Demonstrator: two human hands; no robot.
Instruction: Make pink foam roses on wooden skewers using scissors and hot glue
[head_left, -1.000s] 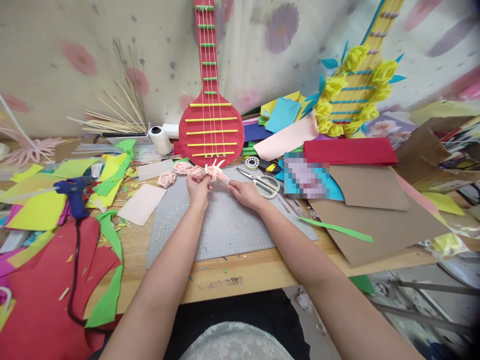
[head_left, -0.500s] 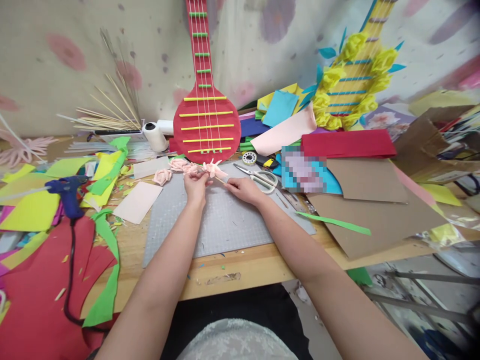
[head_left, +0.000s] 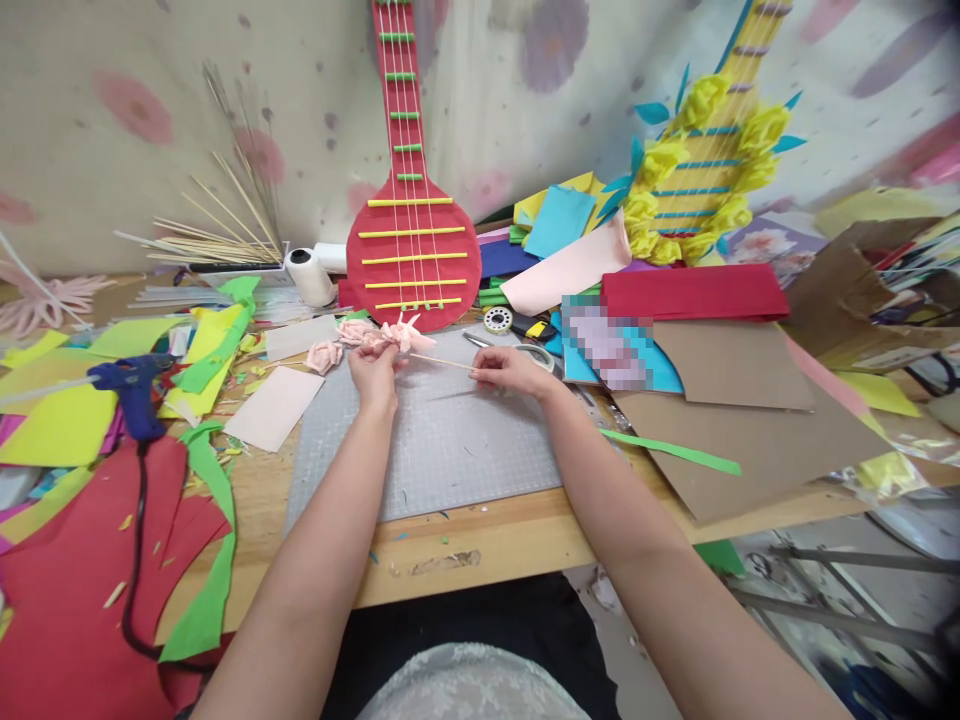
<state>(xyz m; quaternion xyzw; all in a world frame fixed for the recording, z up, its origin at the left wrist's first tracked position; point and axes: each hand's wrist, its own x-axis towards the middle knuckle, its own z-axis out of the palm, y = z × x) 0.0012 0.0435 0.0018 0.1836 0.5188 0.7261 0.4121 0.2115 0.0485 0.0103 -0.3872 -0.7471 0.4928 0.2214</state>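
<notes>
Over the grey cutting mat point(head_left: 465, 450), my left hand point(head_left: 373, 375) is closed on a pink paper flower point(head_left: 414, 336) with pointed petals. A thin pale stick point(head_left: 442, 362) runs from the flower to my right hand point(head_left: 510, 372), whose fingers pinch its other end. More pink rolled flowers point(head_left: 324, 356) lie just left of and behind my left hand. Beyond the hands stands a red paper lute point(head_left: 412, 240) with yellow and green bars and white strings. Scissors point(head_left: 536, 354) lie partly hidden behind my right hand.
At the left are a blue glue gun point(head_left: 139, 385) and red felt point(head_left: 75, 560). Brown cardboard point(head_left: 735, 450) and a rolled red sheet point(head_left: 694, 292) lie at the right. Behind them leans a yellow lute point(head_left: 694, 180) with yellow flowers. Wooden sticks point(head_left: 210, 235) stand back left.
My right hand has moved right, away from the flower, and more of the stick shows between the hands. My left hand and the flower have shifted slightly left.
</notes>
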